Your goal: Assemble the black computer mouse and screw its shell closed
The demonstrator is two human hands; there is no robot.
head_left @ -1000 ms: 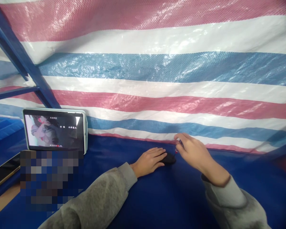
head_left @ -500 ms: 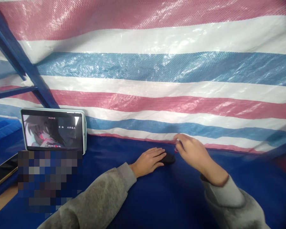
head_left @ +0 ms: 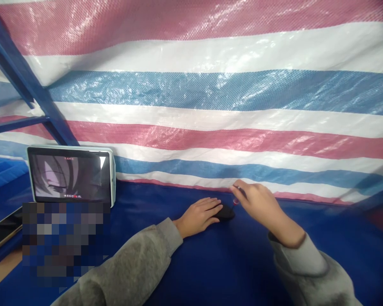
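Observation:
On the blue table surface lies a dark, rounded, flat thing that looks like a computer mouse (head_left: 226, 212). My left hand (head_left: 200, 216) rests over its left end, fingers stretched across the far side and thumb along the near side, holding it down; this covers much of it. Above its right end, my right hand (head_left: 255, 199) is closed in a pinch round a screwdriver (head_left: 235, 202). A red part and a thin shaft show below the fingers, slanting down to the mouse. Most of the handle is hidden in the hand.
A tablet (head_left: 72, 176) in a pale case stands at the left, playing a video. In front of it is a pixelated patch, with a phone-like dark slab (head_left: 3, 229) beside it. A blue tray (head_left: 6, 172), a blue metal frame (head_left: 28, 80) and a striped tarp (head_left: 210, 89) surround the table.
My right hand's fingers have shifted and turned slightly round the screwdriver, showing more of its shaft and handle. My left hand and the mouse stay put. The tablet's picture has changed.

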